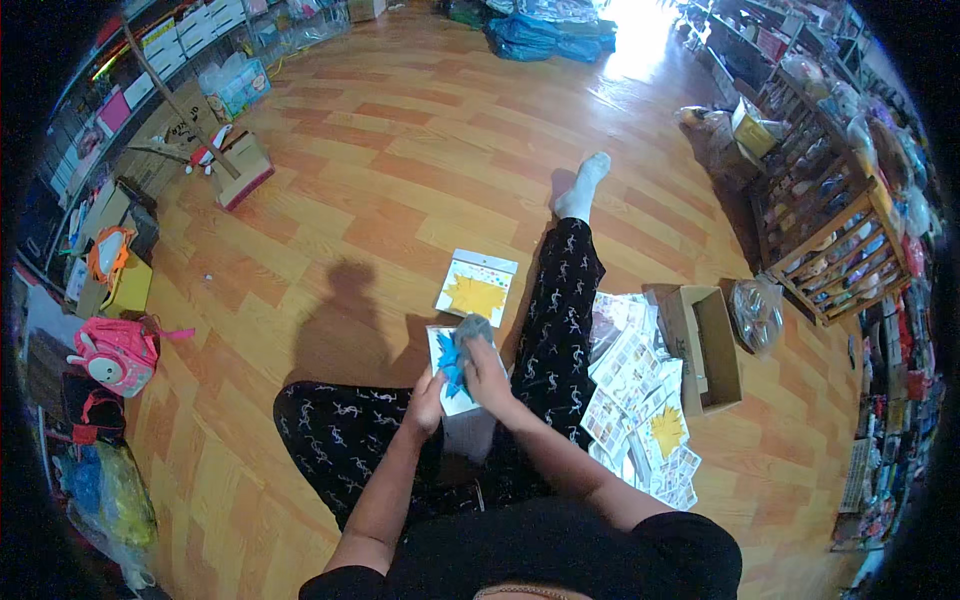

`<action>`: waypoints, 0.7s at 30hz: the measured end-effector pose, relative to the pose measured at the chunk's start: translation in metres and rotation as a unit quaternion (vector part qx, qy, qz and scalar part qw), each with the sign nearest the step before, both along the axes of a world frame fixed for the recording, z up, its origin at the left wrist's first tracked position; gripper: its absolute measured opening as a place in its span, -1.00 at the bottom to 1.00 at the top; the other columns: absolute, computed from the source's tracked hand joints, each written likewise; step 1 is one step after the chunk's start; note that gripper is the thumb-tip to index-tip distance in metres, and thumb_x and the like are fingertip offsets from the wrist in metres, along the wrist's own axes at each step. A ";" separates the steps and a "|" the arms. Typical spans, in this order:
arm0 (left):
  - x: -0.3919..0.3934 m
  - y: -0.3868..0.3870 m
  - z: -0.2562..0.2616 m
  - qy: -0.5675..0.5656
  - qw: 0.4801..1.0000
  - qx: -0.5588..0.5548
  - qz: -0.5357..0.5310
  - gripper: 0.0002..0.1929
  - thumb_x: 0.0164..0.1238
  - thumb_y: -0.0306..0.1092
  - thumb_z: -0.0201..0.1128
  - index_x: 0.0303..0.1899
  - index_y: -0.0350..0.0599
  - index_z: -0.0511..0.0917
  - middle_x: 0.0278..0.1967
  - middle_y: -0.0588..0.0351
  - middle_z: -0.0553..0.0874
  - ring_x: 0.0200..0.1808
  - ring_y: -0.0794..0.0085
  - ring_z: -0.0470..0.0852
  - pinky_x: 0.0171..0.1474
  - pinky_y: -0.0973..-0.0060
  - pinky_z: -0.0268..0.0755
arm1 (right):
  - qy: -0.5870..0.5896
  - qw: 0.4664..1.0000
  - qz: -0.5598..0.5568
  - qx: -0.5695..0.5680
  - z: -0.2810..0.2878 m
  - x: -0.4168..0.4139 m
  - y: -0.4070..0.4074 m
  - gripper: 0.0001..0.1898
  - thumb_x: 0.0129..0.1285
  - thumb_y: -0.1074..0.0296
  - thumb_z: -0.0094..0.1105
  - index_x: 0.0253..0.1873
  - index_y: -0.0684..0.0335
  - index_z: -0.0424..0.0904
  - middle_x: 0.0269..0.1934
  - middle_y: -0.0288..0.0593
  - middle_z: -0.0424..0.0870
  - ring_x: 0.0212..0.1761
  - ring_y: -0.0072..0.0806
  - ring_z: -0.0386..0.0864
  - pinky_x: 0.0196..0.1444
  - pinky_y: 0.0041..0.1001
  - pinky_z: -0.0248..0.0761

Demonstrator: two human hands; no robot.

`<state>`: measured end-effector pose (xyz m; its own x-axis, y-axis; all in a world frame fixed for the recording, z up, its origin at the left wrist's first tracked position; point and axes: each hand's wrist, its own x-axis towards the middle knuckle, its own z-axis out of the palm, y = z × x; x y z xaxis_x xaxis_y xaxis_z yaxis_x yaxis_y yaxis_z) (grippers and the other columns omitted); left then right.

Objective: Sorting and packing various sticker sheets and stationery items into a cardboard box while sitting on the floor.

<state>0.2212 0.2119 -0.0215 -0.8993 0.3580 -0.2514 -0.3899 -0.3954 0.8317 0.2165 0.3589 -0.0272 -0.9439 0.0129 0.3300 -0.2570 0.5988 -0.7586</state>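
Note:
My left hand [426, 405] grips the lower left edge of a white packet with a blue starburst shape [450, 364], above my lap. In my right hand [485, 375] is a bunched grey cloth [474, 328], held against the packet's upper right part and hiding some of it. Just beyond, a clear-topped packet with a yellow starburst [475, 292] lies flat on the wooden floor. To the right of my outstretched leg is a loose pile of printed packets and sheets [626, 375], one bearing a yellow starburst.
An open cardboard box [712, 352] stands beside the pile, with a clear plastic bag [756, 315] at its right. Farther right is a wooden slatted crate [840, 247]. On the left are a pink backpack [120, 356], a broom-like tool [244, 169] and loaded shelves [172, 56].

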 end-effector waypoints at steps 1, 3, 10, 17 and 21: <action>0.005 0.001 0.000 -0.009 1.000 -0.002 -0.012 -0.63 0.55 -0.36 -0.18 0.29 -0.20 0.28 0.06 0.13 0.53 0.02 0.50 0.51 0.11 0.49 0.36 | -0.047 0.998 -0.028 -0.001 -0.001 -0.003 0.003 -0.57 0.21 0.52 0.03 0.20 0.36 0.36 0.16 0.26 0.41 0.28 0.15 0.29 0.33 -0.15 0.16; 0.009 0.000 0.000 -0.002 1.000 0.029 0.005 -0.64 0.54 -0.36 -0.16 0.27 -0.21 0.30 0.04 0.13 0.54 0.01 0.49 0.52 0.10 0.48 0.37 | 0.001 1.000 0.004 -0.002 0.002 -0.003 0.001 -0.54 0.15 0.56 0.07 0.20 0.34 0.38 0.14 0.23 0.43 0.27 0.14 0.31 0.32 -0.17 0.18; -0.007 -0.019 0.003 -0.027 0.996 0.033 0.080 -0.65 0.55 -0.35 -0.24 0.22 -0.22 0.34 0.05 0.08 0.55 0.03 0.43 0.54 0.15 0.47 0.35 | -0.006 0.992 0.129 0.007 0.033 0.036 -0.033 -0.52 0.11 0.57 0.10 0.19 0.33 0.41 0.23 0.28 0.35 0.35 0.14 0.22 0.38 -0.14 0.11; 0.010 -0.003 0.007 0.003 0.999 0.021 0.024 -0.67 0.56 -0.31 -0.13 0.22 -0.20 0.36 0.02 0.15 0.57 0.00 0.50 0.54 0.11 0.49 0.36 | 0.004 0.999 0.052 0.002 0.040 -0.022 -0.013 -0.59 0.09 0.59 0.06 0.10 0.41 0.43 0.14 0.27 0.43 0.21 0.16 0.35 0.29 -0.13 0.22; 0.003 -0.011 -0.005 -0.068 0.994 0.035 0.076 -0.66 0.56 -0.27 -0.15 0.20 -0.21 0.37 0.03 0.11 0.58 0.03 0.43 0.56 0.11 0.44 0.39 | -0.100 0.986 0.134 0.014 0.049 -0.010 -0.020 -0.60 0.08 0.59 0.05 0.08 0.41 0.45 0.13 0.26 0.44 0.21 0.15 0.36 0.28 -0.14 0.24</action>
